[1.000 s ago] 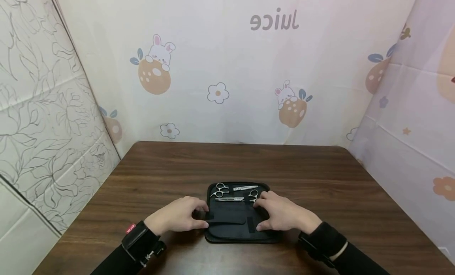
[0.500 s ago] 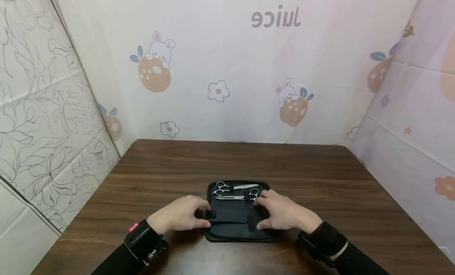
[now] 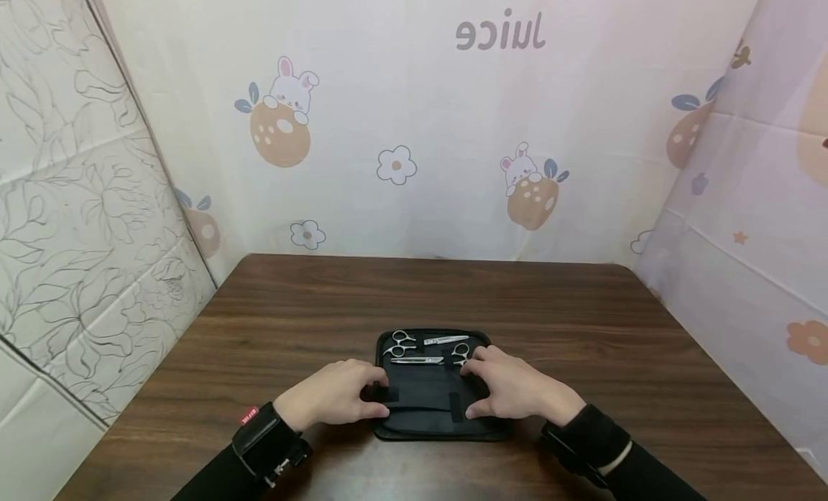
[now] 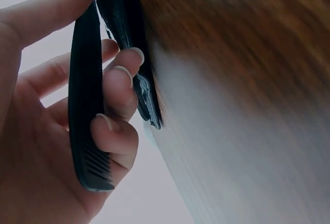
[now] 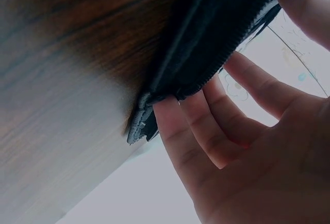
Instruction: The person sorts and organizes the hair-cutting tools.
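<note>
A black case [image 3: 417, 387] lies spread on the table, with silver scissors [image 3: 417, 360] in its upper part. My left hand [image 3: 336, 392] is at the case's left edge. Its curled fingers hold a black comb [image 4: 85, 95] lengthwise against the palm in the left wrist view, with the thumb at the comb's upper end. In the head view the comb is mostly hidden between thumb and fingers. My right hand [image 3: 517, 386] grips the case's right side, thumb near a black strap [image 3: 456, 407]. Its fingertips touch the zipper edge [image 5: 211, 72] in the right wrist view.
The brown wooden table [image 3: 310, 292] has rounded far corners. A pale curtain [image 3: 414, 113] with printed rabbits and flowers hangs behind it. White panels with line-drawn flowers [image 3: 97, 307] stand at the left, and more printed cloth [image 3: 744, 285] hangs at the right.
My left hand has shifted slightly to the right, further over the case's left edge, with the comb. My right hand and the case stay in place.
</note>
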`<state>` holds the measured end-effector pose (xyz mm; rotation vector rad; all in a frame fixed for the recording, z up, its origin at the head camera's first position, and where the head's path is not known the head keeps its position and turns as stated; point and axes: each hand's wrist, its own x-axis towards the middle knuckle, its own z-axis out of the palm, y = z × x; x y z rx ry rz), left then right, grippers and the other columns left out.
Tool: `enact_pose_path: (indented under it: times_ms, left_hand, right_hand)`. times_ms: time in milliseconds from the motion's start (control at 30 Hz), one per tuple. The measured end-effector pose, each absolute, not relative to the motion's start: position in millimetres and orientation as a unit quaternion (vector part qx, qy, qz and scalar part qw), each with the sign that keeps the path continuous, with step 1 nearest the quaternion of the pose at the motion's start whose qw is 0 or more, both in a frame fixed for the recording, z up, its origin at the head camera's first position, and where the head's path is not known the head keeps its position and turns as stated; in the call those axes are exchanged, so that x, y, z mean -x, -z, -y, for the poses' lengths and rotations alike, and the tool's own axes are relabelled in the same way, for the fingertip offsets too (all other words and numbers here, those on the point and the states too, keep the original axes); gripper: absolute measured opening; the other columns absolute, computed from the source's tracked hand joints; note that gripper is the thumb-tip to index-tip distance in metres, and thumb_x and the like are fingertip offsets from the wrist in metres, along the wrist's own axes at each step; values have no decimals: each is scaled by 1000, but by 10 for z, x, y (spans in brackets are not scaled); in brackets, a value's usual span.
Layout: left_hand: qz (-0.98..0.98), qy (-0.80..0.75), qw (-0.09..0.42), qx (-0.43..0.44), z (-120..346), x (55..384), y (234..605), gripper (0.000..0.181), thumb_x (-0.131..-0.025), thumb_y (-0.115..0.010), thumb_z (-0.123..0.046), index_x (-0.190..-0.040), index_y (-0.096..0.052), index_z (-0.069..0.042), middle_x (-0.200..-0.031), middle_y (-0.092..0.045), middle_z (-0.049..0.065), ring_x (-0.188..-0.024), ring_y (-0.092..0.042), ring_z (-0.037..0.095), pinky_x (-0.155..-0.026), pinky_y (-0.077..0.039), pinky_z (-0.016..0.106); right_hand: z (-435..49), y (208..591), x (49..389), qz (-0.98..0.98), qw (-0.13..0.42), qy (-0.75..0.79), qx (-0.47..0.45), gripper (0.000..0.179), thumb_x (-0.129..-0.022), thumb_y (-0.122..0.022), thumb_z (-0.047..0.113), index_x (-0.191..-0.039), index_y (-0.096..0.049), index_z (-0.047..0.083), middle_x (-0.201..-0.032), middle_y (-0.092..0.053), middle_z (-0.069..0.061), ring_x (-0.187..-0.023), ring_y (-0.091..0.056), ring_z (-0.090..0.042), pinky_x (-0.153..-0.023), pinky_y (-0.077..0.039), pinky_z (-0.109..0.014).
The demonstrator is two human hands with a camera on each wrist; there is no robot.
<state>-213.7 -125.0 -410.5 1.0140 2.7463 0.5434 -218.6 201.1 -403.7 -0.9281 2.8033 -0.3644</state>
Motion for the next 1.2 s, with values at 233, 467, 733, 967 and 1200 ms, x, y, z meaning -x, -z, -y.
enact_pose_path:
  times_ms: [233, 467, 733, 967, 1200]
  left_hand:
    - [-918, -168, 79, -349, 1213, 2151, 4129, 36, -92, -74, -44, -117, -71, -18, -114, -70, -5, -99, -62, 8, -86, -53, 39]
    - [-922, -145, 49, -356, 1178, 2159, 4127, 36, -91, -74, -45, -115, -72, -18, -112, -70, -4, -99, -64, 12, -84, -53, 40]
    - [-923, -119, 20, -365, 1115, 2143, 4119, 37, -89, -75, -46, -113, -73, -18, -99, -63, -5, -79, -58, 8, -71, -52, 34]
    - [-921, -113, 1, -373, 1061, 2126, 4131, 36, -88, -77, -45, -110, -75, -18, -90, -55, -8, -67, -50, 4, -63, -47, 28]
    - [-923, -97, 4, -371, 1002, 2125, 4118, 36, -89, -75, -47, -111, -75, -18, -90, -54, -8, -70, -49, 4, -65, -48, 29]
  right_hand:
    - [-2013, 4056, 2188, -941, 79, 118, 307, 56, -82, -84, 41, -126, -68, 11, -113, -57, 3, -103, -52, -16, -83, -50, -41]
    - [-2016, 4055, 2190, -940, 79, 120, 308, 56, -82, -84, 42, -126, -68, 11, -114, -57, 2, -104, -52, -17, -83, -50, -41]
    - [-2019, 4050, 2196, -941, 78, 119, 309, 55, -82, -84, 43, -125, -68, 12, -112, -56, 3, -101, -52, -16, -81, -50, -40]
    - [-2004, 4062, 2200, -940, 74, 119, 311, 55, -81, -85, 43, -124, -69, 12, -111, -56, 4, -101, -51, -15, -81, -50, -39]
    - [-1993, 4051, 2192, -940, 71, 117, 312, 55, -81, -85, 44, -123, -69, 12, -111, -56, 3, -100, -52, -15, -80, -50, -39]
